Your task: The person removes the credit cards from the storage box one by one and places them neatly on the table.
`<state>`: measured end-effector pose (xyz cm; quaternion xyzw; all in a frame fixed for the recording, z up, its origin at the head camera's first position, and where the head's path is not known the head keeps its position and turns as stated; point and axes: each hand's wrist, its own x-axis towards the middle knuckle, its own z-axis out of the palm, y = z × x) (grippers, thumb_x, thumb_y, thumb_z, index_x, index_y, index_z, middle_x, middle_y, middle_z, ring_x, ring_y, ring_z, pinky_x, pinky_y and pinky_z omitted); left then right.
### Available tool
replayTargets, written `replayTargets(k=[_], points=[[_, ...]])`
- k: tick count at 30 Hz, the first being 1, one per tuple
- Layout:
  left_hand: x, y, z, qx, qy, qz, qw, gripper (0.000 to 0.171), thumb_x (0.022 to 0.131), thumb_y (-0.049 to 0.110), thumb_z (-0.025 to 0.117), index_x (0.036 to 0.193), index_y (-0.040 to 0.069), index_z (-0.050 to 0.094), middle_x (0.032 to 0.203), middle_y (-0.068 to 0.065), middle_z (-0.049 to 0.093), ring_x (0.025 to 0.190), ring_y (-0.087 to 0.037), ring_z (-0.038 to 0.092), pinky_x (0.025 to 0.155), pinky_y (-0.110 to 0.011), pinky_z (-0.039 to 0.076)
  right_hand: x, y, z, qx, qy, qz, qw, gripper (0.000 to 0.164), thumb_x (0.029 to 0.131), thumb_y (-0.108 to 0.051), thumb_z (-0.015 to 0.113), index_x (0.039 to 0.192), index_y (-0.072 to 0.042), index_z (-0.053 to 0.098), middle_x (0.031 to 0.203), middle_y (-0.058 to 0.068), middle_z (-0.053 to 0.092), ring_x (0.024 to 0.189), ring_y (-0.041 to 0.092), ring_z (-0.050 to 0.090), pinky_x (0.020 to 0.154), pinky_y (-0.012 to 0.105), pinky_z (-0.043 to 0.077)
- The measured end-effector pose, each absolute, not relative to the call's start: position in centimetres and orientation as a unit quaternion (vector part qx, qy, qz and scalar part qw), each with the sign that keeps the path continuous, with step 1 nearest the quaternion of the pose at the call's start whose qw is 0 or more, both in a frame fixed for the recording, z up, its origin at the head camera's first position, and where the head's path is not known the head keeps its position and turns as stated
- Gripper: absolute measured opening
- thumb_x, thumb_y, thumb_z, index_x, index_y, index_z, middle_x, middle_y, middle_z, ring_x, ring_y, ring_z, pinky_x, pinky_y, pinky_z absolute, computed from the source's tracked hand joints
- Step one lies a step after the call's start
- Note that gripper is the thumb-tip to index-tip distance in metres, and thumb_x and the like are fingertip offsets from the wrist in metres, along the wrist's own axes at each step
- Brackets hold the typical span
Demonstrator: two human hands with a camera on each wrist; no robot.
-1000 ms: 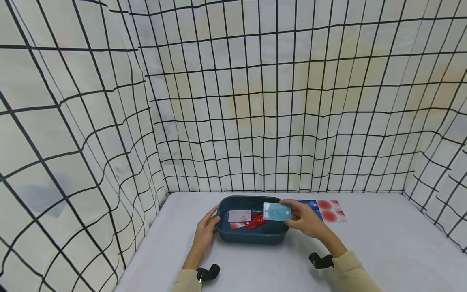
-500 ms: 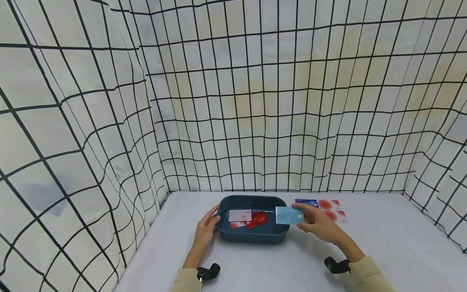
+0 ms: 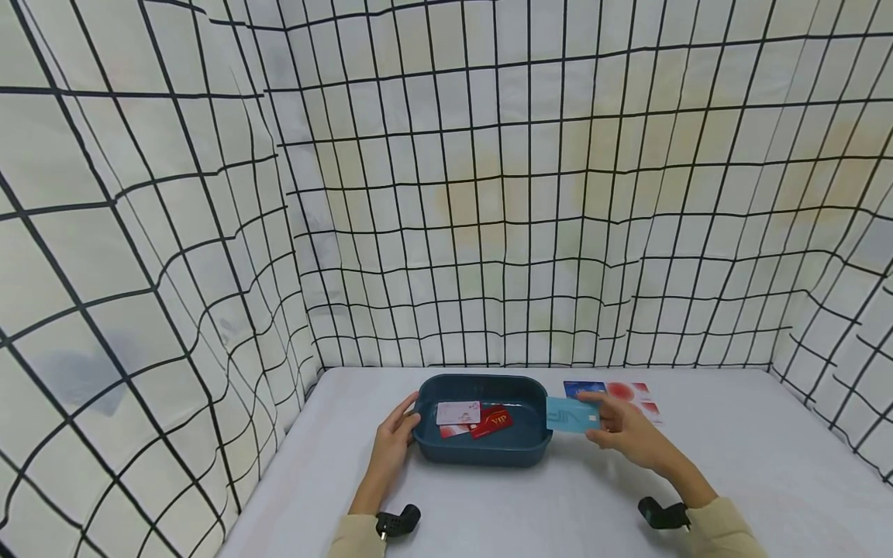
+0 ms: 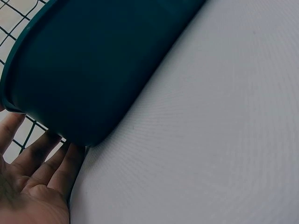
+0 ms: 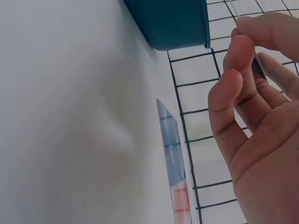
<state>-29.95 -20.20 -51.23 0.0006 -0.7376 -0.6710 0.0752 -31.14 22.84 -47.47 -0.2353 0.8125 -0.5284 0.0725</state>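
Note:
A light blue plastic card (image 3: 572,415) with a small pale square near its right end is pinched between the thumb and fingers of my right hand (image 3: 631,434). It hangs in the air just beyond the right rim of a dark teal tub (image 3: 481,456). My left hand (image 3: 392,442) touches the tub's left side; in the left wrist view its extended fingers (image 4: 65,170) lie against the outer wall. Inside the tub lie a pale pink card (image 3: 457,412), a red card marked VIP (image 3: 492,421) and a partly covered red-and-white card (image 3: 453,431).
Behind my right hand, a blue card (image 3: 583,387) and red-and-white cards (image 3: 638,391) lie on the white tabletop (image 3: 739,434), partly hidden. Black netting (image 3: 516,260) over pale sheeting encloses the back and sides.
My right hand has carried the light blue card rightward, from over the tub's interior to beyond its right rim. My left hand and the tub stay in place.

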Motion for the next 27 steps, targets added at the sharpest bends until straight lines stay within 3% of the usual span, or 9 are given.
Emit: replayTargets(k=[19,27], points=[[-29.8,-20.2,-51.3,0.011,-0.741,-0.667,0.074,0.046,0.107,0.022,0.052,0.153,0.021,0.049,0.149,-0.018,0.056,0.135,-0.033,0.057,0.102,-0.033,0.053,-31.6,27.5,-47.9,-0.209,0.818,-0.527,0.093,0.071,0.096,-0.012,0.070,0.153,0.006,0.033,0.144,0.039,0.051,0.111,0.028,0.067,0.077,0.029,0.057],[-29.9,-20.2,-51.1,0.002,-0.739,-0.669,0.073,0.047,0.108,0.024,0.052,0.154,0.021,0.047,0.151,-0.018,0.054,0.138,-0.033,0.055,0.106,-0.037,0.052,-31.7,29.0,-48.2,-0.187,0.828,-0.517,0.112,0.069,0.094,-0.011,0.071,0.152,0.004,0.037,0.146,0.039,0.048,0.121,0.035,0.062,0.083,0.027,0.057]])
